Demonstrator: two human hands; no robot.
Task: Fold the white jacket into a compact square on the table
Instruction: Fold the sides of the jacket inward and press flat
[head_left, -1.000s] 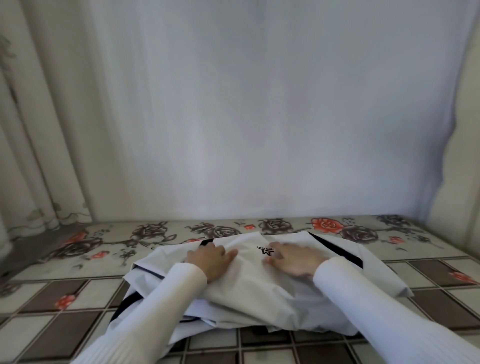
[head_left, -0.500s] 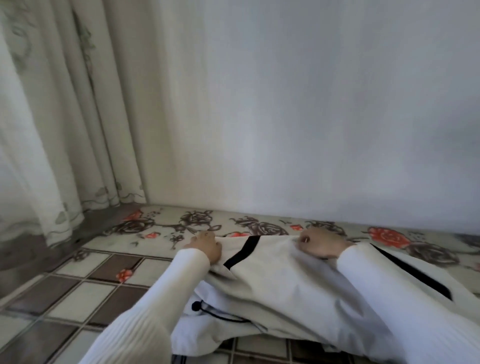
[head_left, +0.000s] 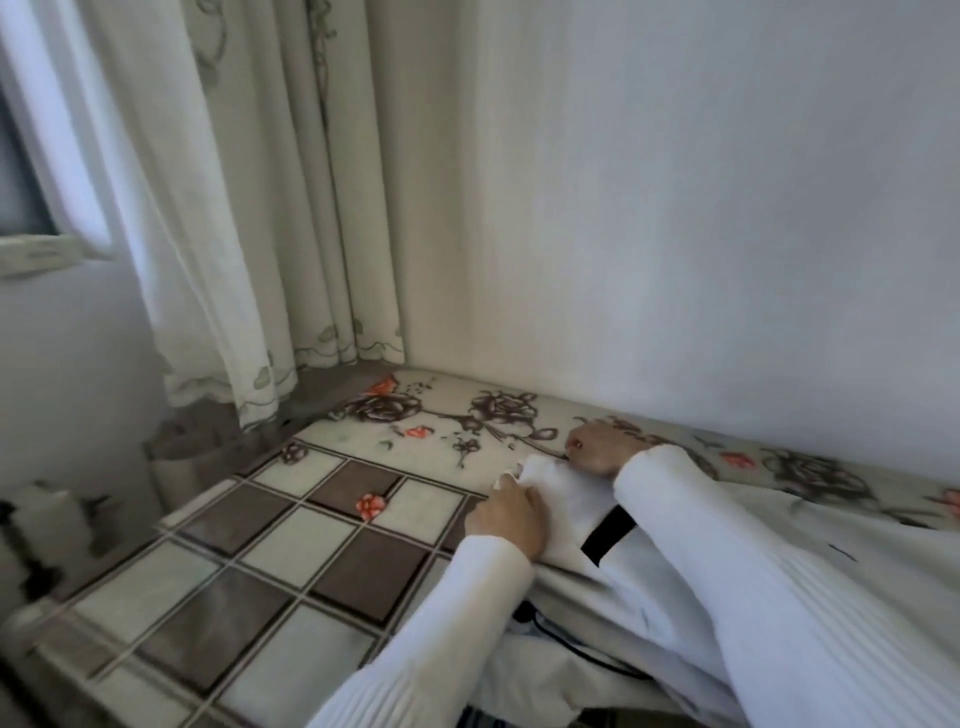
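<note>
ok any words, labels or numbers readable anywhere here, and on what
None can be read.
The jacket shows only a plain black stripe.
The tablecloth carries flowers and squares, no lettering.
The curtain has a leaf pattern only.

Pale wall (head_left: 675, 208), patterned curtain (head_left: 270, 208)

jacket (head_left: 675, 571) lay on table (head_left: 270, 571), right side | curtain (head_left: 270, 208) hung far left | wall (head_left: 675, 208) behind table
</note>
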